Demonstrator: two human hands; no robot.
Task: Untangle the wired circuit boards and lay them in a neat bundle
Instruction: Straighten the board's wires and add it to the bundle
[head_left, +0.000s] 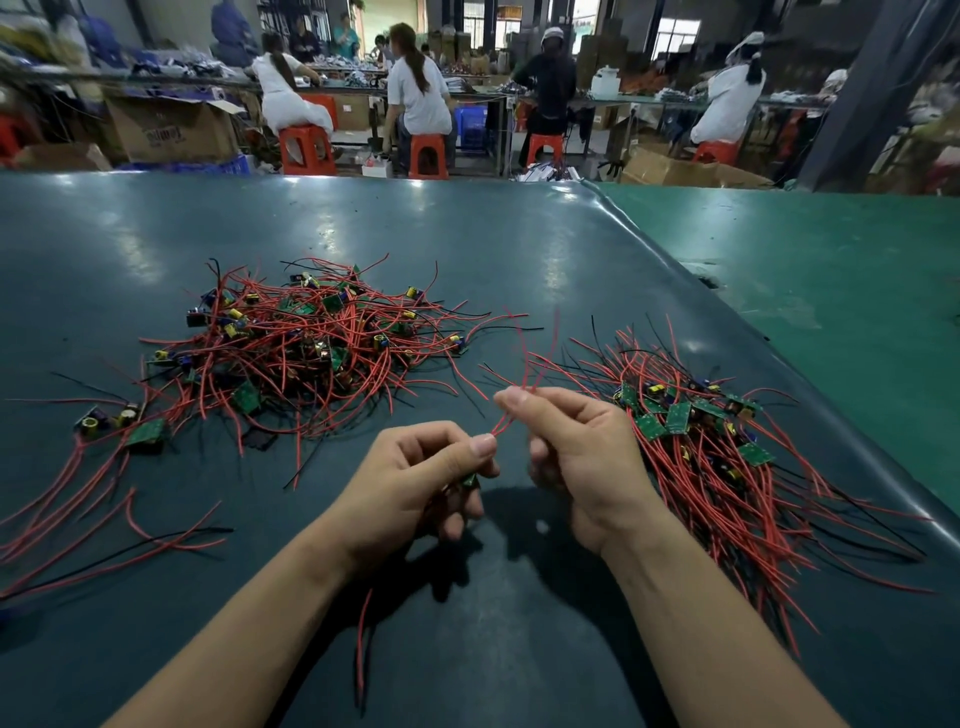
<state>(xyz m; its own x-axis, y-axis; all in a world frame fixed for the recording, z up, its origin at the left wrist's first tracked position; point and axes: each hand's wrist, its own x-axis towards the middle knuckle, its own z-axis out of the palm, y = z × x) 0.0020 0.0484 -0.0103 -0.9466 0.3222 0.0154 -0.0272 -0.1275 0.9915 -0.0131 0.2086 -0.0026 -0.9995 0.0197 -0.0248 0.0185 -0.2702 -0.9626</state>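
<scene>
A tangled heap of small green circuit boards with red and black wires (311, 338) lies on the dark table, left of centre. To the right, a neater bundle of wired boards (717, 457) lies with its wires running towards me. My left hand (415, 478) grips one small green board (470, 480), its fingers curled round it, and wires hang below the wrist. My right hand (576, 452) pinches that board's red wires (524, 364) between thumb and forefinger; the wires stand up above the fingers.
Two loose wired boards (124, 423) lie at the left with long red wires trailing towards the near edge. The dark mat's edge (779, 364) runs diagonally at the right, with a green surface (831, 270) beyond. Seated workers and red stools (306, 148) are far behind.
</scene>
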